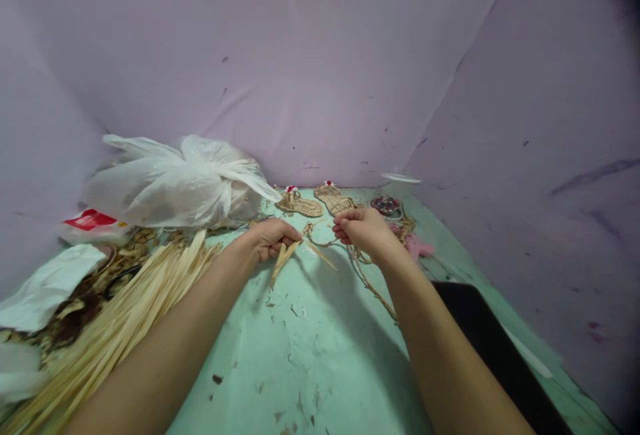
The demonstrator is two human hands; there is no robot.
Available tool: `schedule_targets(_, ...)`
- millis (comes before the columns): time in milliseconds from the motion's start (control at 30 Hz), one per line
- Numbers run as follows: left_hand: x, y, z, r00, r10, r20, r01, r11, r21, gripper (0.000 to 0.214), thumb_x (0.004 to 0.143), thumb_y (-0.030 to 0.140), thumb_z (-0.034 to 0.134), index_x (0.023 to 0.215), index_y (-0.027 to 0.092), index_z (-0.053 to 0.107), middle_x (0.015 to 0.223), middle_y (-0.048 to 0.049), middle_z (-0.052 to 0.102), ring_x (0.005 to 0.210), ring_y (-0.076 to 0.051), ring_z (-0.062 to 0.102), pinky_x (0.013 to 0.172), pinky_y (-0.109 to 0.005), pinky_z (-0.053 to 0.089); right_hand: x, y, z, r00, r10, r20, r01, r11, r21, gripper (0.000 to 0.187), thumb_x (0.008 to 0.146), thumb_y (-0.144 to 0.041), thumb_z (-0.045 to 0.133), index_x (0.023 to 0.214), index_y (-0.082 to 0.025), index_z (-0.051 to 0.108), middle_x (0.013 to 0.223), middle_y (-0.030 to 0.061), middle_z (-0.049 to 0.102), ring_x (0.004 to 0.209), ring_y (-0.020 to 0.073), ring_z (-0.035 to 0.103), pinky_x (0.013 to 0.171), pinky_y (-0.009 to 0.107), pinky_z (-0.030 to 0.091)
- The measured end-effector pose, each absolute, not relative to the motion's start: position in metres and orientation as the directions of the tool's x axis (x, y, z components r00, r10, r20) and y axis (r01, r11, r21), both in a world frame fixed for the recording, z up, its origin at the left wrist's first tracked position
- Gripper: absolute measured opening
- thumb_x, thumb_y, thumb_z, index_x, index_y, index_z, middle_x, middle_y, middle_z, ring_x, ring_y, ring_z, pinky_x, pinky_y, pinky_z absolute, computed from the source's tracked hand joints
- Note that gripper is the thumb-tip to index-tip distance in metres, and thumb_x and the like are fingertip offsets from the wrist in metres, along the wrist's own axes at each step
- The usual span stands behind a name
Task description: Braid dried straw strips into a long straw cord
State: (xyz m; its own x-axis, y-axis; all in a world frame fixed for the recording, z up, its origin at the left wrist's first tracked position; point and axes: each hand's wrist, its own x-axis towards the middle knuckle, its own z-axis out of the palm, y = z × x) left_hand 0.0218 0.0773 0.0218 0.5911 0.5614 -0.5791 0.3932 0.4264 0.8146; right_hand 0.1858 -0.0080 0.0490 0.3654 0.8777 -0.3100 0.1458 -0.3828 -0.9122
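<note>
My left hand (274, 238) is closed in a pinch on the working end of a braided straw cord (308, 229). From its fingertips a folded pale strip (283, 266) hangs down, and a thin loose strip (323, 256) points to the right. My right hand (363, 230) is a little apart to the right, thumb and fingers pressed together; whatever lies between them is too small to make out. A finished length of cord (373, 286) trails on the green surface beneath my right hand and forearm. Just beyond the hands lie two small woven sandals, one left (303, 205) and one right (334, 200).
A bundle of long pale straw strips (145, 312) lies along the left, beside scraps and a white plastic bag (190, 182). To the right are a dish of beads (386, 205), a pink item (418, 247) and a black flat object (493, 348). Lilac walls enclose the green surface (280, 362).
</note>
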Motion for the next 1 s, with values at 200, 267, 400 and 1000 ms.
schedule_targets(200,0.024,0.080,0.016,0.635,0.428,-0.644,0.359,0.574,0.736,0.025,0.057,0.020,0.055,0.047,0.017,0.032,0.037,0.0088,0.022,0.032,0.000,0.007,0.033,-0.016,0.001,0.160,-0.007,0.042,0.265,0.864,-0.429,0.011,-0.448,-0.894,0.010,0.073,-0.011,0.049,0.064,-0.012,0.053,0.060,0.0069,0.059,0.051,0.0108,0.054,0.050,0.022,0.046)
schedule_targets(267,0.028,0.074,0.015,0.632,0.457,-0.626,0.377,0.524,0.763,0.025,0.057,0.020,0.054,0.047,0.017,0.031,0.036,0.0086,0.021,0.032,0.000,0.007,0.033,-0.017,0.000,0.155,-0.007,0.039,0.181,0.864,-0.469,0.012,-0.479,-0.878,0.012,0.073,-0.014,0.049,0.063,-0.012,0.054,0.057,0.0071,0.059,0.050,0.0120,0.054,0.049,0.024,0.047)
schedule_targets(400,0.033,0.064,0.018,0.616,0.563,-0.551,0.412,0.366,0.834,0.020,0.055,0.018,0.053,0.047,0.017,0.034,0.037,0.0084,0.023,0.031,-0.001,0.011,0.034,-0.018,0.002,0.154,-0.006,0.031,0.115,0.868,-0.483,0.004,-0.486,-0.874,0.010,0.068,-0.009,0.051,0.059,-0.012,0.053,0.052,0.0037,0.055,0.041,0.0074,0.045,0.039,0.019,0.038)
schedule_targets(1000,0.029,0.054,0.044,0.479,0.794,-0.374,0.787,-0.201,0.583,0.012,0.052,0.022,0.058,0.044,0.015,0.052,0.035,0.0025,0.037,0.036,-0.008,0.031,0.039,-0.022,0.023,0.155,-0.001,0.000,0.161,0.897,-0.412,0.181,-0.437,-0.881,0.013,0.061,-0.021,0.053,0.050,-0.015,0.052,0.030,-0.0078,0.027,0.027,0.0028,0.016,0.030,0.020,0.009)
